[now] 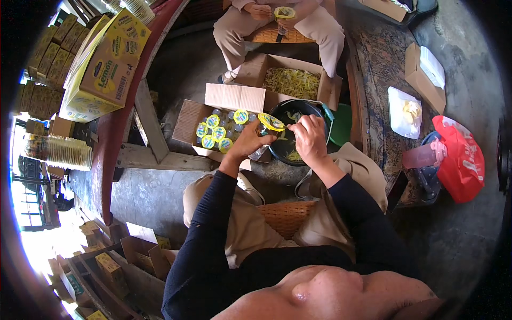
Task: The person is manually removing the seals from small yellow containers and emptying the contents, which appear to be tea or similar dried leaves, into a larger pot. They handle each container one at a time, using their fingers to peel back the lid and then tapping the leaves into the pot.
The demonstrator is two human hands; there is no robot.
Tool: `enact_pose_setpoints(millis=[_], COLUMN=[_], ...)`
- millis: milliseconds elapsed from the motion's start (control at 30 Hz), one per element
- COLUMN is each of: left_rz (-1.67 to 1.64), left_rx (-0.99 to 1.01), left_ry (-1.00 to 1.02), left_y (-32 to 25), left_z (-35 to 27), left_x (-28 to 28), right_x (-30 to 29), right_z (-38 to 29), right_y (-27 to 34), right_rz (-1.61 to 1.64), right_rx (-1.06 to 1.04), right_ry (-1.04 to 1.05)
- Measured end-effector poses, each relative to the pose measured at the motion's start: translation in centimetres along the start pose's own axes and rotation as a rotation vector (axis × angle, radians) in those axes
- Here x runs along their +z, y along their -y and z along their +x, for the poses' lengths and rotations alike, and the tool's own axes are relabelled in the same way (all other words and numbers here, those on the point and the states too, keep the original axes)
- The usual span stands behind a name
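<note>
My left hand [249, 141] holds a clear plastic cup with a yellow printed film lid [271, 122]. The fingertips of my right hand [310, 138] pinch at the lid's right edge; whether a strip lies between them is too small to tell. Below both hands stands a black bucket [286, 158] with yellow-green scraps inside. To its left, an open cardboard box [188, 122] holds several clear cups, some with yellow lids lying on top. Beyond the bucket, another open cardboard box [294, 61] is filled with yellow-green strips [292, 83].
Opposite sits a person [280, 28] holding a yellow-lidded cup. A table with a red edge [105, 160] bears printed cartons [108, 64] and stacked cups [60, 153] at left. At right, a patterned bench [384, 68] holds a plastic bag of food [405, 112], beside a red bag [460, 160].
</note>
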State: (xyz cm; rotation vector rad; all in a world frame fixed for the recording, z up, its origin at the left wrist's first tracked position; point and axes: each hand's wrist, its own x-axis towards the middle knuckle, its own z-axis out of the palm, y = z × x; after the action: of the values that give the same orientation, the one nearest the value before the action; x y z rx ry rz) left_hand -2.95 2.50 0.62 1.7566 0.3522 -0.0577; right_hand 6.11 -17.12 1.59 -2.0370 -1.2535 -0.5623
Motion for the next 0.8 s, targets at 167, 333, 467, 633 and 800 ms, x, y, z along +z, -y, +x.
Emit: enact_pose_setpoints(millis=[167, 333, 467, 633, 800], left_rz=[-0.24, -0.01, 0.209, 0.257, 0.005], left_rx=[-0.071, 0.285, 0.309, 0.226, 0.064], left_ry=[0.139, -0.032, -0.122, -0.222, 0.013], left_y=[0.1, 0.2, -0.2, -1.0, -0.5], left_z=[0.0, 0.7, 0.6, 0.0, 0.4], left_x=[0.5, 1.6, 1.3, 1.3, 1.3], right_x=[0.3, 0.6, 0.2, 0.1, 0.5], right_z=[-0.4, -0.4, -0.5, -0.3, -0.5], right_y=[-0.4, -1.0, -1.3, -0.7, -0.1], right_rz=[0.01, 0.168, 0.11, 0.025, -0.038], right_rx=[0.032, 0.238, 0.206, 0.094, 0.009], right_ry=[0.031, 0.013, 0.015, 0.023, 0.02])
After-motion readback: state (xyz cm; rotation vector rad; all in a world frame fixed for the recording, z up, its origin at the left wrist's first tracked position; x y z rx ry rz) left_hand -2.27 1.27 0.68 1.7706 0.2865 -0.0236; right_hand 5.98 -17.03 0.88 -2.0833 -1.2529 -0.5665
